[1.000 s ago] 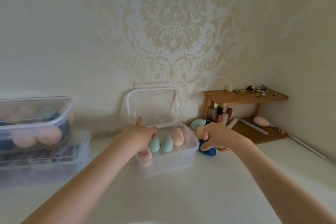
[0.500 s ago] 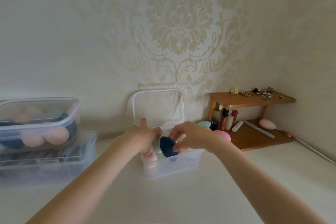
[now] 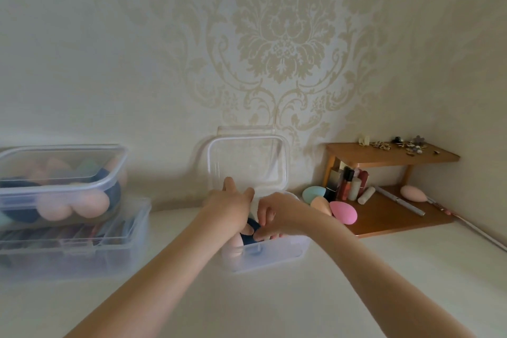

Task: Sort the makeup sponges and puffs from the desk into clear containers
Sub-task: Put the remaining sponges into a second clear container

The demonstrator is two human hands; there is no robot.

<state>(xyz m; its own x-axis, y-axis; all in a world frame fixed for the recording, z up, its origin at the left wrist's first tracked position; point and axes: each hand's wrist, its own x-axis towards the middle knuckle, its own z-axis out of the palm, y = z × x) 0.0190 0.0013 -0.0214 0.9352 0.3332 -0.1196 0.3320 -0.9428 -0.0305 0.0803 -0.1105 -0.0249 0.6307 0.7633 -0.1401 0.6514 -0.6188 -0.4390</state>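
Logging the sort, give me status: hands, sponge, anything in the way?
Both hands in the open clear container. Right hand pinching dark blue sponge, left hand touching it, grip unclear. Three sponges loose by wooden shelf. Nothing blocking.

Pale wall [image 3: 109, 49] with a big cream flower pattern [image 3: 285, 44]. White worktop [image 3: 274, 296] below. Small brown wooden shelf [image 3: 392, 155] in the right corner. Soft, even light.
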